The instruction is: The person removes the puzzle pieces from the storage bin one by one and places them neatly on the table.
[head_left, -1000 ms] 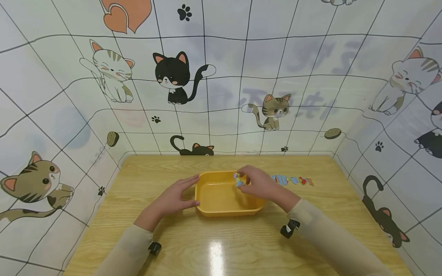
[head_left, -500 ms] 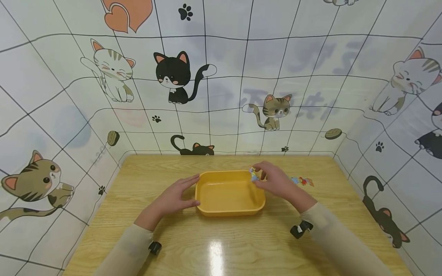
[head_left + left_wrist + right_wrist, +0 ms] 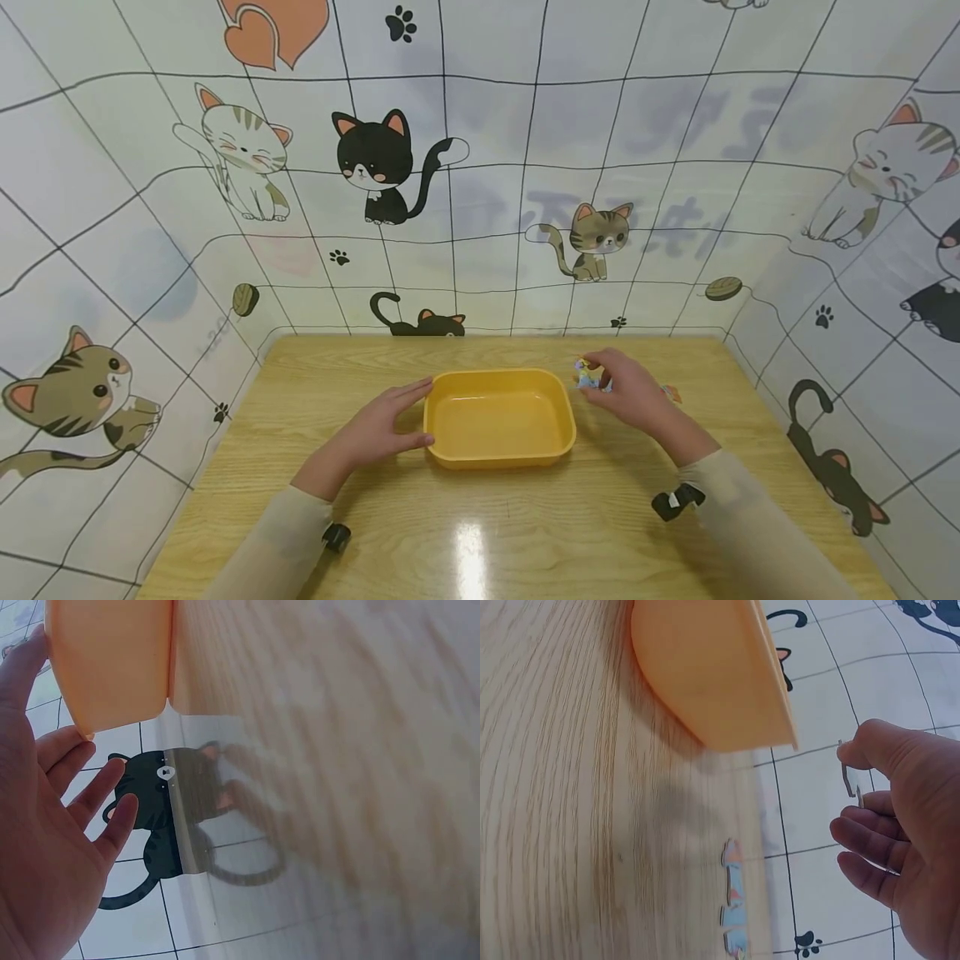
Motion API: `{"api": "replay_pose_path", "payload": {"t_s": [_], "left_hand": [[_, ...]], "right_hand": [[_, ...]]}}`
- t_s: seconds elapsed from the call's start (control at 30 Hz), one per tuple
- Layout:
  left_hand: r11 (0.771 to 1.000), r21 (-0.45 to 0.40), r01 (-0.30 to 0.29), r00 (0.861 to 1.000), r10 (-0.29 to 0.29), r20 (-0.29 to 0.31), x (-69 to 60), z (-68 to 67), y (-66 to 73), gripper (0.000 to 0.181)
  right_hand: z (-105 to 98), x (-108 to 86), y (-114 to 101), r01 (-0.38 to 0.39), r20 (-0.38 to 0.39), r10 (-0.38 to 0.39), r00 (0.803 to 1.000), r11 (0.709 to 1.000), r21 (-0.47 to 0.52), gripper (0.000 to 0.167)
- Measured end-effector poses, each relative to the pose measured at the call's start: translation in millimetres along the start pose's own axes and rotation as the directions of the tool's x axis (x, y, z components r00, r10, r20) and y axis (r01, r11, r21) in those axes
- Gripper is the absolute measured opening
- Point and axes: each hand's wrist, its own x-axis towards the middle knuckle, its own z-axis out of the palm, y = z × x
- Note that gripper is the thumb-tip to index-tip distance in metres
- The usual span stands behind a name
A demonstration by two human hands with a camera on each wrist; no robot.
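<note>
A yellow tray (image 3: 498, 460) stands on the table. My left hand (image 3: 380, 429) touches its left side, fingers spread and fairly straight, the thumb near the front corner; the left wrist view has fingertips against the tray wall (image 3: 112, 660). Beyond the tray's right rim, my right hand (image 3: 626, 390) pinches a small flat printed piece (image 3: 583, 375) in blue and yellow, above the table. In the right wrist view the piece (image 3: 846, 771) appears edge-on between thumb and fingers. Several similar flat pieces (image 3: 733, 889) lie in a row on the table, mostly hidden by my right hand in the head view.
The wooden table (image 3: 375, 533) meets a white cloth wall (image 3: 495, 275) printed with cats and grid lines at the back and sides. One orange piece (image 3: 671, 393) shows past my right wrist. Each sleeve carries a black wrist camera (image 3: 677, 502).
My right hand has moved right with the pinched piece, from over the tray to beyond its right rim, covering more of the row. My left hand stays at the tray's side.
</note>
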Motion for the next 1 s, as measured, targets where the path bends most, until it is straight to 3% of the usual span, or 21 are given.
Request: {"api": "replay_pose_path", "payload": {"t_s": [1.0], "left_hand": [[1.0, 0.001, -0.003, 1.0, 0.003, 0.006, 1.1, -0.5, -1.0, 0.092]], "right_hand": [[-38, -37.8, 75, -0.096, -0.023, 0.094, 0.995, 0.987, -0.126, 0.061]]}}
